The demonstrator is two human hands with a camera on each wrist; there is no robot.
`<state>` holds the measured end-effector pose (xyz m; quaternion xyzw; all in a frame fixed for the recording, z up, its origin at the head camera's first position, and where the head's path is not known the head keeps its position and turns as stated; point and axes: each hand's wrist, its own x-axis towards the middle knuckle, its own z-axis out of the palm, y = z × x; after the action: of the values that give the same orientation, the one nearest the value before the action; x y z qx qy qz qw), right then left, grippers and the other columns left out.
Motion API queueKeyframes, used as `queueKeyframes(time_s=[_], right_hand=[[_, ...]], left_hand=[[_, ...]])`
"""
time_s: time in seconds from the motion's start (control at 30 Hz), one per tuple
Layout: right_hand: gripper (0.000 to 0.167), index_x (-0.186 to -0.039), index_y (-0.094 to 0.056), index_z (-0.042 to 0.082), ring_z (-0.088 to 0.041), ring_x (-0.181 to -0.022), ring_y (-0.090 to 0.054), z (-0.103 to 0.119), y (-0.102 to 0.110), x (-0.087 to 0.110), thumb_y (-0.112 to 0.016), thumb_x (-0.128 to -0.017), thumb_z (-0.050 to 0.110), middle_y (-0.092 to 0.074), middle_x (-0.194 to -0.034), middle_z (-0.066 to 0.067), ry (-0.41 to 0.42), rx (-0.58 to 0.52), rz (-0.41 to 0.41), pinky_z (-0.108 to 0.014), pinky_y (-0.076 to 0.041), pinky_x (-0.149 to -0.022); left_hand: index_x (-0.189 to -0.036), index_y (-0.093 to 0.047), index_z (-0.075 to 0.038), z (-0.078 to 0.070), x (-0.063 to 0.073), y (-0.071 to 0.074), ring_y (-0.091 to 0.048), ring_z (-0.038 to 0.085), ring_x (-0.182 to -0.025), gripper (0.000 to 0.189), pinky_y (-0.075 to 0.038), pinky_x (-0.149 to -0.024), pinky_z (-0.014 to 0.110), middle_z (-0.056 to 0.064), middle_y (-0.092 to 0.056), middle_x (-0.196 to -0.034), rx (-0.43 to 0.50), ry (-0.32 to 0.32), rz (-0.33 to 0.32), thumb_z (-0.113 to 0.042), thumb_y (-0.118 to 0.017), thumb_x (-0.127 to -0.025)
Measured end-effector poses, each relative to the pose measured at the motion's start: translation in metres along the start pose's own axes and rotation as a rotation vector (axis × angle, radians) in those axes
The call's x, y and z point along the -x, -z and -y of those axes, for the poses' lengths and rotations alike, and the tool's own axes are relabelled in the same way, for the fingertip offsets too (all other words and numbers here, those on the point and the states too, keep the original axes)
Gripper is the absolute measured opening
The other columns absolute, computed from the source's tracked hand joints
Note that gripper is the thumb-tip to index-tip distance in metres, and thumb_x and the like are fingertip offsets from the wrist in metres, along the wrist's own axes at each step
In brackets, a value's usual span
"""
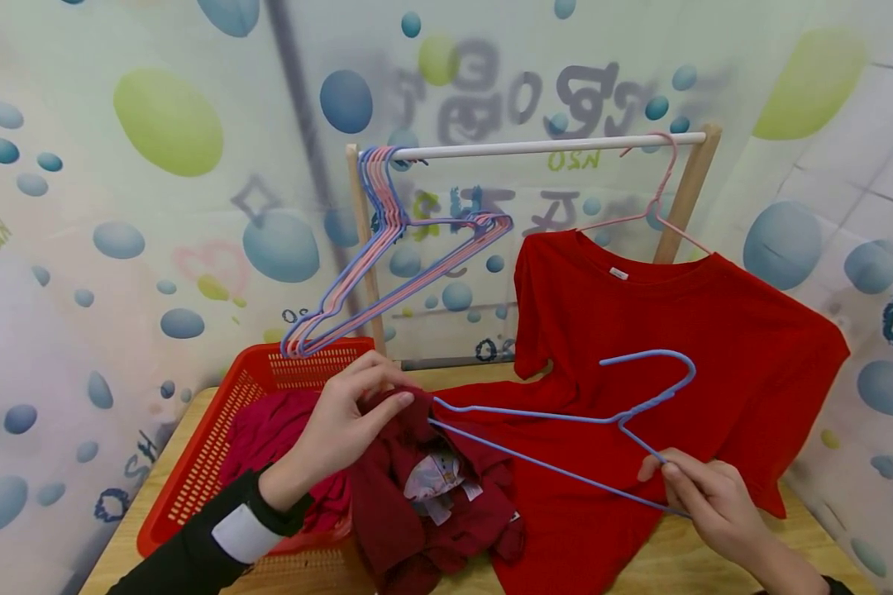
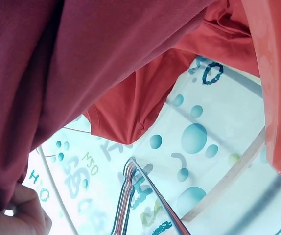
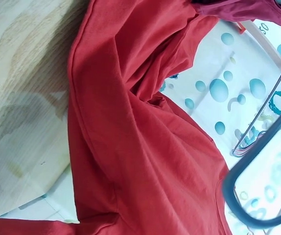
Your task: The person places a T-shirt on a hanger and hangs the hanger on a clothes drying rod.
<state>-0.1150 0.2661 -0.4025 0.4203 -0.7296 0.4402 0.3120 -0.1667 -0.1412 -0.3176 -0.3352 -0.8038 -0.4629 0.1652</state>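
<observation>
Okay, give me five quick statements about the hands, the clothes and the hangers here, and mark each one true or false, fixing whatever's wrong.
1. The right hand holds a blue hanger. True.
2. The left hand holds nothing. False: it pinches the maroon garment.
3. The red basket has crimson cloth inside. True.
4. The bright red T-shirt is on a pink hanger. True.
5. The bunched hangers lie in the red basket. False: they hang from the white rail.
</observation>
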Motion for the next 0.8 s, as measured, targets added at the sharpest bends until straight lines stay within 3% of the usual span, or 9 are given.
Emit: queueKeyframes(time_s=[0.23, 0.47, 0.63, 0.8], right_hand=[[0.027, -0.088, -0.062, 0.001, 0.008, -0.047, -0.031, 0.0, -0.002, -0.004, -0.04, -0.092, -0.016, -0.036, -0.052, 0.01, -0.008, 0.026, 0.017, -0.004, -0.027, -0.045], [0.027, -0.087, -0.061, 0.001, 0.008, -0.047, -0.03, 0.0, -0.004, -0.007, -0.041, -0.092, -0.016, -0.036, -0.052, 0.01, 0.001, 0.03, 0.034, -0.004, -0.027, -0.046], [0.027, -0.086, -0.061, 0.002, 0.008, -0.047, -0.03, 0.002, -0.005, -0.011, -0.041, -0.091, -0.016, -0.036, -0.051, 0.01, -0.005, 0.045, 0.037, -0.004, -0.027, -0.045], [0.027, -0.087, -0.061, 0.003, 0.009, -0.047, -0.03, 0.003, -0.006, -0.014, -0.042, -0.091, -0.016, -0.036, -0.052, 0.01, -0.009, 0.054, 0.046, -0.004, -0.027, -0.046]], left_hand=[[-0.1, -0.07, -0.023, -0.001, 0.001, -0.004, -0.041, 0.009, -0.064, 0.013, -0.036, -0.055, 0.023, -0.008, -0.06, -0.096, -0.01, -0.03, 0.027, -0.017, -0.068, -0.088], [-0.097, -0.071, -0.024, 0.001, 0.003, -0.006, -0.046, 0.009, -0.085, 0.012, -0.04, -0.068, 0.024, -0.009, -0.063, -0.095, -0.118, -0.05, 0.043, -0.019, -0.069, -0.087], [-0.096, -0.071, -0.024, 0.001, 0.004, -0.006, -0.04, 0.01, -0.084, 0.012, -0.033, -0.07, 0.028, -0.01, -0.063, -0.094, -0.17, -0.065, 0.031, -0.019, -0.071, -0.085], [-0.095, -0.072, -0.023, 0.001, 0.004, -0.008, -0.042, 0.009, -0.084, 0.01, -0.036, -0.068, 0.026, -0.01, -0.063, -0.091, -0.164, -0.077, 0.027, -0.019, -0.071, -0.085]])
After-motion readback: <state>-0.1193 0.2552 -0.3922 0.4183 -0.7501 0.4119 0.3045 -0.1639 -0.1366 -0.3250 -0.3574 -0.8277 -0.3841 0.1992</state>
